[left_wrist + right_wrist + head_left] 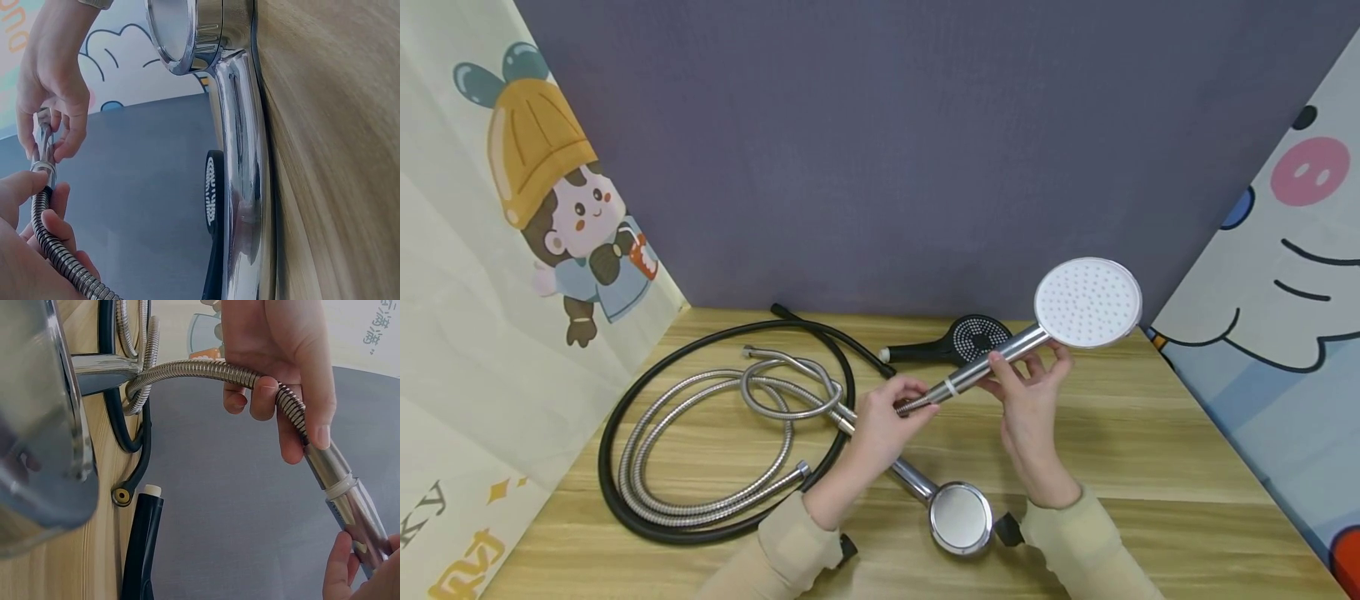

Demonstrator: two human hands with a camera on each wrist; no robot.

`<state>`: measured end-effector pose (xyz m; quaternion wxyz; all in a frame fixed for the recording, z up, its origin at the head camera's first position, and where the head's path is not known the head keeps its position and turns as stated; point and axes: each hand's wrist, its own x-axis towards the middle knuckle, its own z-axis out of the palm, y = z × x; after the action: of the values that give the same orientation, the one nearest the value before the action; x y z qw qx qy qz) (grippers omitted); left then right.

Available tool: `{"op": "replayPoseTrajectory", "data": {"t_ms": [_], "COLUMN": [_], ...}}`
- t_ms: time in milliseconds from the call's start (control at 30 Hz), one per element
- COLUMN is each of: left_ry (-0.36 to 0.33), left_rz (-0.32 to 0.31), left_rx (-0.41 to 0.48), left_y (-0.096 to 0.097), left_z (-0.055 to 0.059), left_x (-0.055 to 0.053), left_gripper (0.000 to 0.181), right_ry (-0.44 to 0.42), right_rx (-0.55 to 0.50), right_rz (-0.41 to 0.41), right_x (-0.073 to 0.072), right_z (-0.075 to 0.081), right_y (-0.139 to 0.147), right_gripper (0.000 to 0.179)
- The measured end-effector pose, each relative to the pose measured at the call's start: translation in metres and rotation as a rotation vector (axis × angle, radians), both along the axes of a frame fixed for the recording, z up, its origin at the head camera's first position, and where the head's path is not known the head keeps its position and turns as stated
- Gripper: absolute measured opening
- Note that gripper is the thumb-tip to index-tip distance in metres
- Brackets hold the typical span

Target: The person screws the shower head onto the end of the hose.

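Observation:
A shower head [1087,302] with a round white face and silver handle is held up over the table, tilted, face at the upper right. My right hand [1037,417] grips its handle [357,519] between thumb and fingers. At the handle's lower end, my left hand [880,425] pinches the metal end fitting [328,464] of a ribbed silver hose [62,259]. A white ring [340,486] shows between fitting and handle, the two lined up end to end. From the left hand the hose bends down towards the coils on the table.
Below my hands lies a chrome shower head [961,518] on the wooden table [1150,467]. A black shower head [977,337] with a white handle end lies behind. Left are a coiled silver hose [681,510] and a black hose [606,454]. A grey panel [880,150] stands at the back.

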<state>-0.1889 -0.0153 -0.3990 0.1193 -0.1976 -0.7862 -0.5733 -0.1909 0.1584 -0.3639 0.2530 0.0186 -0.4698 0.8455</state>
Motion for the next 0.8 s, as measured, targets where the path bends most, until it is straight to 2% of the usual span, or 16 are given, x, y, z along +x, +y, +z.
{"op": "replayPoseTrajectory", "data": {"t_ms": [433, 800], "left_ry": [0.005, 0.014], "left_rz": [0.0, -0.016], "left_rx": [-0.001, 0.022], "left_y": [0.0014, 0.0007], "left_z": [0.0025, 0.0017], "left_x": [0.0004, -0.0001], "left_gripper": [0.028, 0.017], "right_ry": [0.002, 0.007], "right_rx": [-0.012, 0.0], "right_rz": [-0.004, 0.009], "right_x": [-0.001, -0.0011], "right_z": [0.0011, 0.0012], "right_y": [0.0005, 0.0015], "right_gripper": [0.072, 0.073]}}
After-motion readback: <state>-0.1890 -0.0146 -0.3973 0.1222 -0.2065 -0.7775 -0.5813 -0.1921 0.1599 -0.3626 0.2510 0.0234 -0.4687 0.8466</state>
